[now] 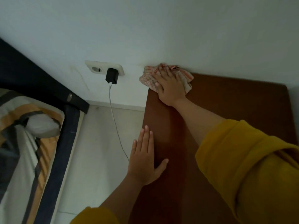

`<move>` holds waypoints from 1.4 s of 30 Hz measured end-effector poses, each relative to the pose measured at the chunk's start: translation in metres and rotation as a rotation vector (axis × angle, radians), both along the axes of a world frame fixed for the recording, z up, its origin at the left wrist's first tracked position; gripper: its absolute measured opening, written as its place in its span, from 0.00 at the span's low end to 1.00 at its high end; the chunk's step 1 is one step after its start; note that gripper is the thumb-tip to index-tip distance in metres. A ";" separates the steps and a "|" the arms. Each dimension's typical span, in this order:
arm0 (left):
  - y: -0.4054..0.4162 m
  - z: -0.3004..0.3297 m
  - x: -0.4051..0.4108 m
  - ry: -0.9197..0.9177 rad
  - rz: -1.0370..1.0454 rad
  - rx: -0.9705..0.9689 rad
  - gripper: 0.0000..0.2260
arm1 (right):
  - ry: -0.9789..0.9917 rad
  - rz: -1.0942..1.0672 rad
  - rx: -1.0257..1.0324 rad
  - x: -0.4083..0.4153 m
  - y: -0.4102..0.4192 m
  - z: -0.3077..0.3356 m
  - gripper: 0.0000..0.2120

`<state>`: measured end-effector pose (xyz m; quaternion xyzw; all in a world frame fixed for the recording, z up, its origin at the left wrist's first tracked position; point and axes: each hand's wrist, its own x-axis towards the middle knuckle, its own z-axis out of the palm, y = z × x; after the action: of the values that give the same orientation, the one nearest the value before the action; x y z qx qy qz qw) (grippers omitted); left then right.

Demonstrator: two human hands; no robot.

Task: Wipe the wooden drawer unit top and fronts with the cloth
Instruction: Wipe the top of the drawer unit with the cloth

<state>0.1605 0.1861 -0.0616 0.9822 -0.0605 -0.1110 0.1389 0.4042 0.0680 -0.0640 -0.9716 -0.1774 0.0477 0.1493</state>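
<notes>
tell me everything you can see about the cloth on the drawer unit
The cloth is a soft woven rag, beige with a checked pattern of orange-red lines. It lies crumpled and bunched, not folded, at the far left corner of the wooden top, pushed up against the white wall, with one edge hanging past the top's left side. The right hand lies on it with the fingers spread over its middle, hiding part of it. The left hand is well clear of it.
</notes>
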 end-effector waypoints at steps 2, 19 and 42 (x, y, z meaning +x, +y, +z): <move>0.000 0.000 0.000 -0.001 0.004 -0.001 0.42 | -0.031 -0.006 -0.005 -0.001 -0.001 -0.002 0.23; 0.005 0.002 -0.058 -0.067 -0.112 0.069 0.40 | 0.074 -0.051 -0.023 -0.127 0.004 0.002 0.22; 0.029 -0.013 -0.186 -0.101 -0.002 -0.035 0.41 | 0.027 -0.075 -0.038 -0.359 0.014 -0.001 0.21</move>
<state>-0.0256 0.2154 -0.0750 0.9839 -0.0704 -0.0601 0.1526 0.0449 0.0825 -0.0653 -0.9795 -0.1378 0.0586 0.1349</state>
